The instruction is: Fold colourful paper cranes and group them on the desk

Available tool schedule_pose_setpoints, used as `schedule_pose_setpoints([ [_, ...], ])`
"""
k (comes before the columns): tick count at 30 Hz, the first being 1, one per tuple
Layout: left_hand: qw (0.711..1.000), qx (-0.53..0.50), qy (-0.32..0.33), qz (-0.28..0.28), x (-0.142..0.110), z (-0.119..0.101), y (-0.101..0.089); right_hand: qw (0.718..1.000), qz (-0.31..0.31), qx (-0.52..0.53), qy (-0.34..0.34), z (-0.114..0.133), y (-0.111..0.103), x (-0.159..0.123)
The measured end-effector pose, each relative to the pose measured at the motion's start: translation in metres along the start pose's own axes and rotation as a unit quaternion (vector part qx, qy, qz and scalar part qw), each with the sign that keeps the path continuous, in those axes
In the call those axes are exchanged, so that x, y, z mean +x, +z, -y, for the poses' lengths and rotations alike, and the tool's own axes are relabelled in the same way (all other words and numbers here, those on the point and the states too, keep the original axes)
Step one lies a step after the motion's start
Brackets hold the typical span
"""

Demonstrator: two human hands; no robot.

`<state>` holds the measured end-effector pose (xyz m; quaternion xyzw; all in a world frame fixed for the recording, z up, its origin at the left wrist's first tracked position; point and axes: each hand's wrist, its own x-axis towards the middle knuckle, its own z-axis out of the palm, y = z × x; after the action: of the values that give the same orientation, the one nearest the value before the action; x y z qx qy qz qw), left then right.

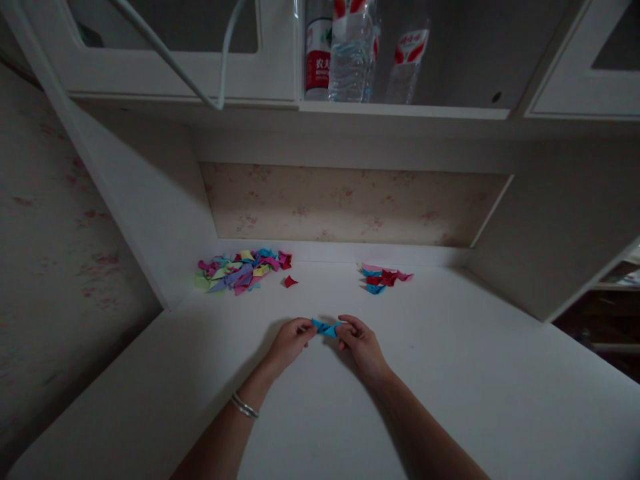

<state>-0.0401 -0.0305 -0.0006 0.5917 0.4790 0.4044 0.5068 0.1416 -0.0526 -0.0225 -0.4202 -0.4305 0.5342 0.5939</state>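
Note:
Both hands meet over the middle of the white desk (450, 373). My left hand (291, 340) pinches one end of a small blue folded paper piece (325, 327); my right hand (359, 340) pinches the other end. The fingers of both hands are curled closed around it. A silver bracelet (245, 405) sits on my left wrist. Farther back on the left lies a heap of several colourful folded paper pieces (243, 271), with one red piece (289, 281) apart from it. A smaller group of pink, red and blue paper pieces (383, 276) lies back right.
A shelf above holds plastic water bottles (353, 50). White cables (200, 73) hang at the upper left. The desk sits in a white alcove with a floral-papered back wall (345, 203) and side panels left and right.

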Motion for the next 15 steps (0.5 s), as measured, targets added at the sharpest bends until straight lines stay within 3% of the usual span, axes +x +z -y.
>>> schedule_pose_setpoints([
  [15,1.000,0.022,0.004,0.017,-0.0009,0.0002,-0.0020,0.999,-0.016,0.038,0.024,0.0018,-0.0020,0.0000],
])
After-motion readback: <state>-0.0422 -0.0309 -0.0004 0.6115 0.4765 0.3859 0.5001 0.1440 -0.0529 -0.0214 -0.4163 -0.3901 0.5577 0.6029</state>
